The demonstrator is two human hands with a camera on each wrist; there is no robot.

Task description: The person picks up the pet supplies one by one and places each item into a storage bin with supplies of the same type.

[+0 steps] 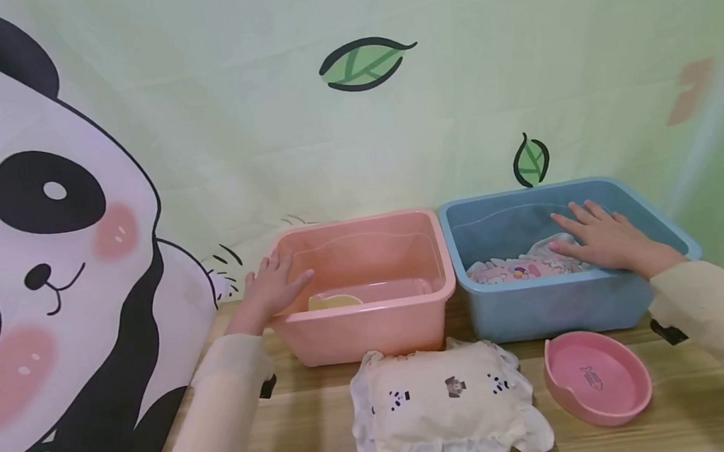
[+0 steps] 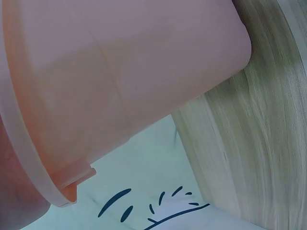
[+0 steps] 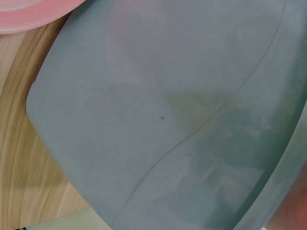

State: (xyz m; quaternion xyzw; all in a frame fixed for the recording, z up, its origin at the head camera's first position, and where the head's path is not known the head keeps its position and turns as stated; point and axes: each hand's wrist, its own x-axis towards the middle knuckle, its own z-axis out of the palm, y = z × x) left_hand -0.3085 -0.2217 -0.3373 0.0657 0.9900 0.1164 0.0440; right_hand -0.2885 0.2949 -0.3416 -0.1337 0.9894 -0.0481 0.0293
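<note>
My left hand (image 1: pixel 271 286) lies with fairly straight fingers over the left rim of a pink plastic basin (image 1: pixel 360 332). Inside that basin sits a pale yellow item (image 1: pixel 334 301), mostly hidden by the front wall. My right hand (image 1: pixel 602 235), fingers spread, is over the right front rim of a blue basin (image 1: pixel 554 310). A printed cloth item (image 1: pixel 525 268) with a white frill lies in the blue basin. In the left wrist view the pink basin's side wall (image 2: pixel 144 62) fills much of the picture; the right wrist view shows the blue basin's wall (image 3: pixel 144 105).
A small cream pillow (image 1: pixel 446 404) with frilled edges and animal prints lies in front of the basins on the wooden table (image 1: pixel 308 429). To its right is a pink round dish (image 1: pixel 597 378) with a notched rim. Behind hangs a green cloth backdrop (image 1: pixel 232 122) with a panda and leaves.
</note>
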